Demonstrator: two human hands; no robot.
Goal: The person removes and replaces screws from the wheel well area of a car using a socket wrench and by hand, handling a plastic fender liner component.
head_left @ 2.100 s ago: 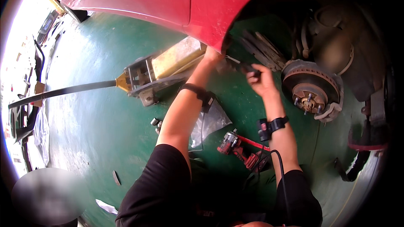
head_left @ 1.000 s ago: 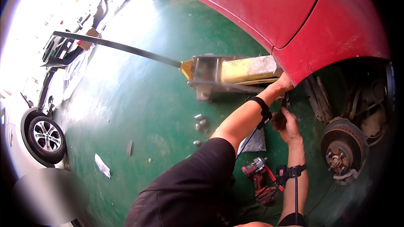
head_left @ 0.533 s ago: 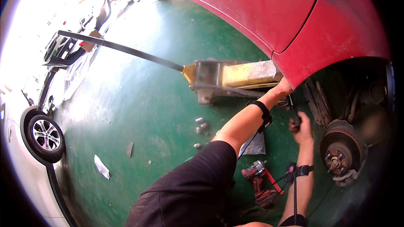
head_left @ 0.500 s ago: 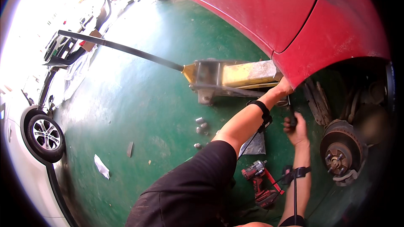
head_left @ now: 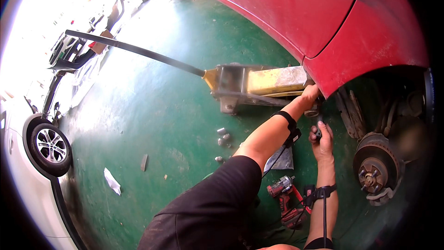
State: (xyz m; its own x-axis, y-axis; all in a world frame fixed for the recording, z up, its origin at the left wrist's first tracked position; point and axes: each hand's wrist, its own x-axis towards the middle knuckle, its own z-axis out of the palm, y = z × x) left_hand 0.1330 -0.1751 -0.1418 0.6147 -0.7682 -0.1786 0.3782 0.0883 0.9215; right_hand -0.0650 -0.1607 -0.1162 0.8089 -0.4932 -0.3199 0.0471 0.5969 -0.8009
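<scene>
My left hand (head_left: 310, 94) reaches under the lower edge of the red car's fender (head_left: 342, 65), next to the front of the yellow floor jack (head_left: 273, 81). Its fingers go out of sight behind the bodywork. Just below and to the right, my right hand (head_left: 323, 141) is closed around a black-handled tool (head_left: 318, 133); the tool's far end is hard to make out. To the right of that hand, the bare brake disc and hub (head_left: 375, 169) show in the wheel arch, with no wheel on them.
A red cordless impact wrench (head_left: 287, 203) lies on the green floor by my right forearm. Several lug nuts (head_left: 223, 137) sit left of my left arm. The jack's long handle (head_left: 134, 52) sticks out leftward. A white car (head_left: 27, 180) stands at the left.
My right hand has turned and moved slightly up and left with the tool, whose handle now points differently. My left hand stays at the fender edge.
</scene>
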